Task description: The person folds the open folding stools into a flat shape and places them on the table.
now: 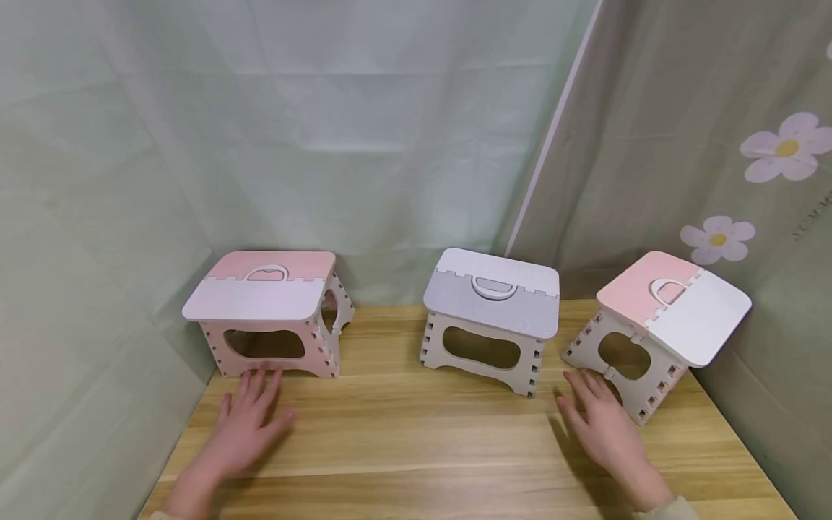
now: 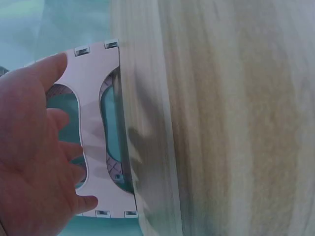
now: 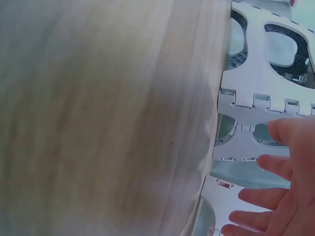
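Observation:
Three folding step stools stand unfolded along the back of a wooden table. At the left is a pink and white stool; my left hand is just in front of its lower edge, fingers spread and holding nothing. A grey and white stool stands in the middle. To the right, a second pink and white stool sits turned at an angle. My right hand is in front of its left side, fingers extended and holding nothing. In the left wrist view, the left hand overlaps the pink leg panel.
The wooden table carries the stools near its back edge. Pale green cloth hangs behind and at the left. On the right hangs a darker curtain with white flowers.

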`<state>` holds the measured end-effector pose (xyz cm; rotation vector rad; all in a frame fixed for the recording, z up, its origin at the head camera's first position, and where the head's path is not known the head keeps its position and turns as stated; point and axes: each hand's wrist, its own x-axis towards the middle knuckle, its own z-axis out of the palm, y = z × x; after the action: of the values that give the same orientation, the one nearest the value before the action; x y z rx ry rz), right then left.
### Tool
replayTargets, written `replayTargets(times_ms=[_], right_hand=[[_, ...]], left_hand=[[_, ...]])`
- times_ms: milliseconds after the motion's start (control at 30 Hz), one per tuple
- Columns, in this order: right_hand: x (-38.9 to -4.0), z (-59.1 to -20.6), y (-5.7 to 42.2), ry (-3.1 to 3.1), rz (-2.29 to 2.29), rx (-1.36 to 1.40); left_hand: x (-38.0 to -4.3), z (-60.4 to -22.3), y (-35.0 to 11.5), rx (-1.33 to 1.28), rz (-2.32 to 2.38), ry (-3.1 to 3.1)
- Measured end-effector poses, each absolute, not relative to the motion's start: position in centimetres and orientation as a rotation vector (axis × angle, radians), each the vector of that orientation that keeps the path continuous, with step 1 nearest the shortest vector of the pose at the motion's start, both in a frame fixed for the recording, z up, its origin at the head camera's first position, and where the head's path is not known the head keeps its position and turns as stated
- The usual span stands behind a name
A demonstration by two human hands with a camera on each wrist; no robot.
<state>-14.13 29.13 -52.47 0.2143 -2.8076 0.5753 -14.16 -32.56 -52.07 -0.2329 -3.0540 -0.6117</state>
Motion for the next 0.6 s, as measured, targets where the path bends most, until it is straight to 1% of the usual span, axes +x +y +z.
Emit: replayTargets(times_ms=[300,600], right_hand=[[-14.1,-52.1,29.0,-2.750,0.674,0.194],[-14.0,-51.9,29.0,-2.739,0.670,0.186]], left_hand=[[-14.7,-50.8,-33.7,-0.133,-0.859,-2.881],[-14.8,-49.9,-35.3,0.188,-1.052,-2.624]])
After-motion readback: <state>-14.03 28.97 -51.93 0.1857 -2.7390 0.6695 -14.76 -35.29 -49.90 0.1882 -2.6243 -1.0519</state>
